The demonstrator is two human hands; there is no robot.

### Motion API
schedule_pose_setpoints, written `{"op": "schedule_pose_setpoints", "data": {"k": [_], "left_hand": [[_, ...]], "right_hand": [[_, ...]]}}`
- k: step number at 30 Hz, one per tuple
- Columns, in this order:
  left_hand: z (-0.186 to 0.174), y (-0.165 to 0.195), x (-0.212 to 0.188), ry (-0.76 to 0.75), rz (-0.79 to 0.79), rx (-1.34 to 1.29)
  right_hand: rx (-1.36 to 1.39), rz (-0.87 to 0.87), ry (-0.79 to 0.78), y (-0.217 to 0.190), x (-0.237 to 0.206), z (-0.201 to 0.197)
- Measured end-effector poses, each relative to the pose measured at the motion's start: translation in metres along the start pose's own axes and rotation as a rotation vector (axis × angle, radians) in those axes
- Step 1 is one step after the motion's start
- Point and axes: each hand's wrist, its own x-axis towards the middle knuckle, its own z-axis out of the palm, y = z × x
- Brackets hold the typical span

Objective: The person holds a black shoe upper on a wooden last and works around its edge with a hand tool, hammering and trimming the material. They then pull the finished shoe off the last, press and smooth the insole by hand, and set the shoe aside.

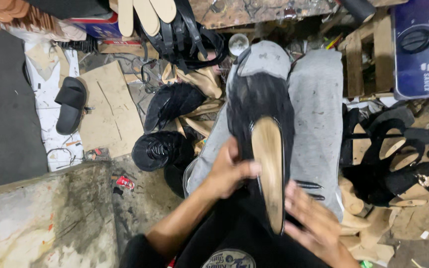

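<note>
A long tan shoe sole with a black rim (269, 168) lies lengthwise on my lap, over a black cloth on my grey trousers (316, 114). My left hand (227, 171) grips the sole's left edge near its middle, thumb pressed on it. My right hand (314, 223) is blurred, fingers spread, beside the sole's near right end; whether it touches the sole I cannot tell. Two dark thin pointed tools (308, 185) lie on my right thigh just above that hand.
A black slide sandal (70, 104) and cardboard sheets (110, 111) lie on the floor at left. Black bags (162, 149) sit by my left knee. Black straps hang at top centre (184, 34). Wooden soles and black uppers pile at right (393, 159). A concrete slab (40, 218) fills the lower left.
</note>
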Motion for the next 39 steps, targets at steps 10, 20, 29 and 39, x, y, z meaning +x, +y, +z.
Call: {"op": "schedule_pose_setpoints", "data": {"k": [10,20,29,39], "left_hand": [[0.023,0.003,-0.034,-0.194,0.018,-0.03],[0.018,0.012,-0.036,-0.129,0.137,0.089],[0.018,0.014,-0.018,0.089,0.14,0.084],[0.007,0.002,-0.01,0.02,0.131,-0.011]], "right_hand": [[0.668,0.655,0.359,-0.01,0.033,-0.031],[1.257,0.701,0.299,0.06,0.037,-0.014],[1.259,0.714,0.41,0.048,0.033,-0.006],[1.241,0.676,0.412,0.042,0.039,-0.007]]}}
